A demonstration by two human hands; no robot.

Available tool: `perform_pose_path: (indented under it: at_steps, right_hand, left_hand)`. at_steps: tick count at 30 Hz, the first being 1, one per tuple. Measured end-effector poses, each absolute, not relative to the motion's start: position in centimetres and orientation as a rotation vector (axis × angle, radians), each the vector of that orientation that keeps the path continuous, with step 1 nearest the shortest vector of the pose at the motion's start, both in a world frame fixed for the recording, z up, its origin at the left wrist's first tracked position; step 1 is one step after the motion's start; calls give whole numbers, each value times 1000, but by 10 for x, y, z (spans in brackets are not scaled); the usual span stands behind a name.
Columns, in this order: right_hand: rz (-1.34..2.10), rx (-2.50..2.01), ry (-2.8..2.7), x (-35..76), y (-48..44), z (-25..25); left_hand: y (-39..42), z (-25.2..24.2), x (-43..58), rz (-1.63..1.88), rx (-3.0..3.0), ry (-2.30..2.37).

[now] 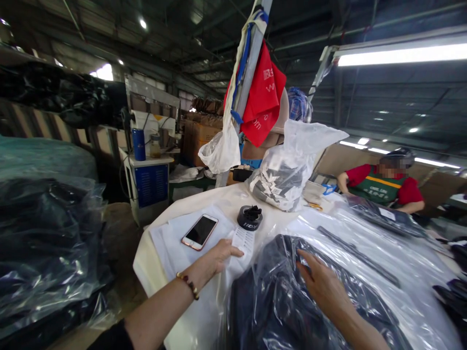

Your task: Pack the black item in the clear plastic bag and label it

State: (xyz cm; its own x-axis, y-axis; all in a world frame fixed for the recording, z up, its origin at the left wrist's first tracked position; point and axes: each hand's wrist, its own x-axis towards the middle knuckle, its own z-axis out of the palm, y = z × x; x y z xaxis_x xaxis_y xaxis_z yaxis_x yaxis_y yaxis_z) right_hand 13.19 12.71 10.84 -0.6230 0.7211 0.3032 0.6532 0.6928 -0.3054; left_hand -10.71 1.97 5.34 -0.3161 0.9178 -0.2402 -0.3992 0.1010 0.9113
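My left hand [222,253] is closed at the edge of a small white label sheet [245,239] printed with rows of dark text, the thumb lying over it. Just beyond the sheet sits a black roll of tape [249,218] with dark scraps in its centre. My right hand [324,282] has its fingers apart and rests on a clear plastic bag [277,291] with a dark, bulky item inside. What that item is, I cannot tell through the glare. Left of the label sheet, a phone [200,232] with a dark screen lies on white sheets [164,238].
A clear bag of black and white pieces [279,177] stands at the table's back beside a metal post [251,58] hung with a red cloth [264,97]. Blue-handled scissors [329,189] lie farther right, near a co-worker [383,182]. Large plastic-wrapped bundles [51,257] fill the left side.
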Motion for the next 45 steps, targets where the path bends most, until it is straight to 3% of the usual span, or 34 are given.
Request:
perform_pose_path:
  at_steps: [3,16,31,39,45]
  right_hand:
    - [626,-875,-2414,75,98,119]
    - [1165,-1046,-2054,10,94,55]
    - [1447,-1077,-1507,14,94,59]
    - [1180,-864,-1620,30,84,94]
    - [-275,-142,-2043,74,66,143]
  left_hand:
    - [18,53,-110,1523,580,1137]
    - [14,47,-100,1623,554,1056]
    - [16,42,-94,1537,530,1186]
    - [-4,80,-94,1765,659,1695]
    - [-30,143,-74,1697,822,1510]
